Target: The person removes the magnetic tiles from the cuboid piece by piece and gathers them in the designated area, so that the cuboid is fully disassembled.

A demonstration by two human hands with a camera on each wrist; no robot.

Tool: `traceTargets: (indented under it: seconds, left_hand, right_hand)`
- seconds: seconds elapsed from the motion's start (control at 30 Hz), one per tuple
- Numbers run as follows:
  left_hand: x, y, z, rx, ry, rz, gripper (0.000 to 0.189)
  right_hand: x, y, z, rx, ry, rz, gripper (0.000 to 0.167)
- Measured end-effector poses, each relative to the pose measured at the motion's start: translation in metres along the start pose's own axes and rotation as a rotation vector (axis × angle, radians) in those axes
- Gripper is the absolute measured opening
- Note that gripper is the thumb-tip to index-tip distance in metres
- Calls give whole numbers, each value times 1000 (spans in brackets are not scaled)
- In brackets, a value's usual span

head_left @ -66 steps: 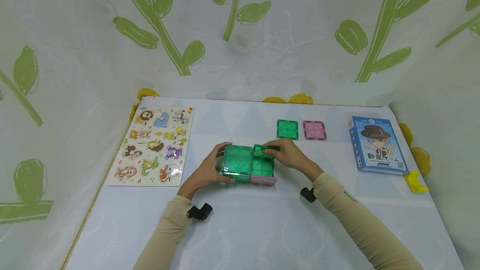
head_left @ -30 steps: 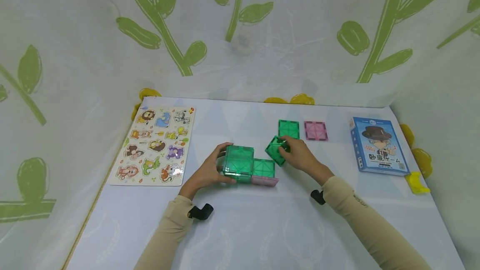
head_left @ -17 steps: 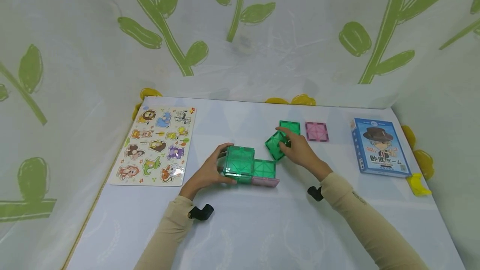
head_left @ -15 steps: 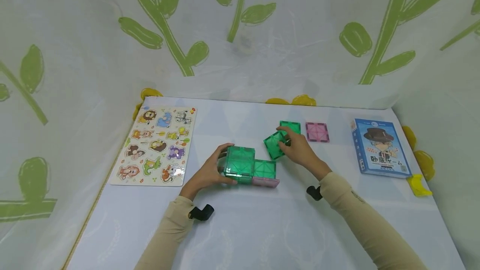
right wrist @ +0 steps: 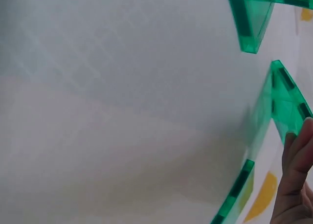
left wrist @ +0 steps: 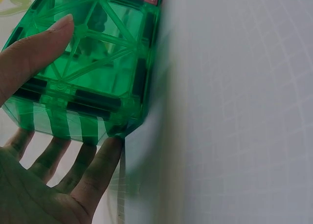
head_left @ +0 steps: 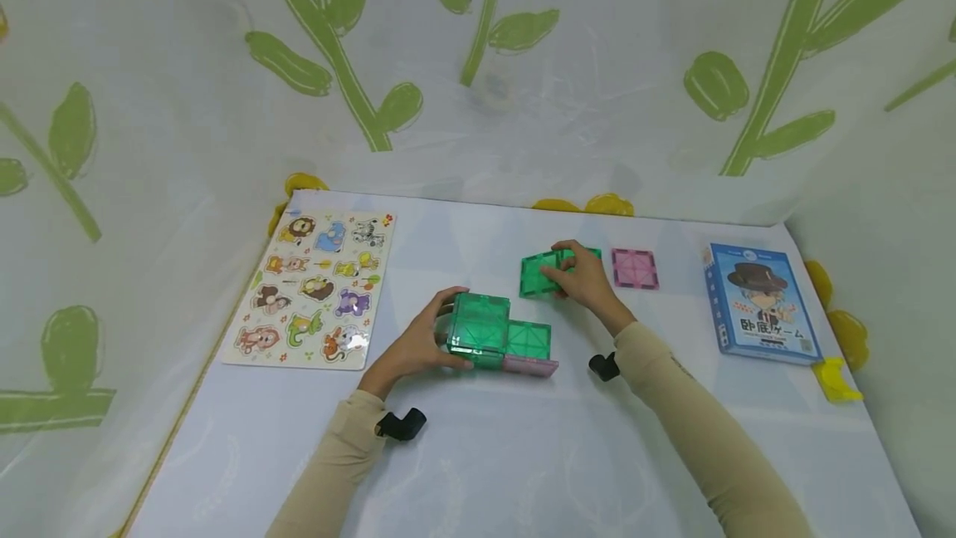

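My left hand (head_left: pixel 411 351) grips a cube of see-through green magnetic tiles (head_left: pixel 480 324) from its left side. In the left wrist view the thumb (left wrist: pixel 54 40) lies on one face and the fingertips touch the adjoining one. A green square tile (head_left: pixel 529 340) extends from the cube's right side, with a pink tile (head_left: pixel 529 367) standing along its front edge. Farther back, my right hand (head_left: pixel 588 279) pinches a separate green tile (head_left: pixel 536 274) between thumb and fingers. That tile overlaps another green tile (head_left: pixel 592 253), partly hidden by the hand.
A loose pink tile (head_left: pixel 635 269) lies right of my right hand. An animal puzzle board (head_left: pixel 377 272) is at the left of the table. On the right lie a blue game box (head_left: pixel 762 301) and a yellow piece (head_left: pixel 836 380). Patterned cloth walls rise around the table.
My right hand has drawn a green tile away from the right part of the build and carried it back, turning it, towards the loose green tile. The left hand stays on the cube.
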State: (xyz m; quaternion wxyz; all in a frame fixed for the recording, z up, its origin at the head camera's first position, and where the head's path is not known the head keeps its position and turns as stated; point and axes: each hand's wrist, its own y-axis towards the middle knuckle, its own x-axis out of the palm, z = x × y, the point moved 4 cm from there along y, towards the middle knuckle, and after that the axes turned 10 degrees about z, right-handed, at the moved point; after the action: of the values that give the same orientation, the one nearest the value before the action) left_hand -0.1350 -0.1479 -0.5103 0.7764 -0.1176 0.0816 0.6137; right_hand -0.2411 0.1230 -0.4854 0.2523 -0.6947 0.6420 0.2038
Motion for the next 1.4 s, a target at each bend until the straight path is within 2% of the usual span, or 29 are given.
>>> traceTargets:
  seconds: [0.33, 0.57, 0.73, 1.0, 1.3, 1.4]
  left_hand:
    - [3, -2, -4, -14, 24, -5, 114]
    - [4, -2, -3, -19, 17, -3, 114]
    - [3, -1, -2, -5, 22, -7, 113]
    - [1, -2, 0, -4, 17, 11, 111]
    - [1, -2, 2, -14, 21, 17, 112]
    - [1, -3, 1, -10, 20, 14, 112]
  right_hand:
    - [7, 16, 9, 72, -57, 20, 56]
    - [5, 26, 5, 12, -169, 15, 57]
    - [7, 30, -1, -3, -205, -4, 56]
    - [14, 38, -5, 37, -259, -35, 57]
    - [20, 41, -11, 48, -369, -122, 63]
    - [21, 41, -12, 49, -370, -111, 62]
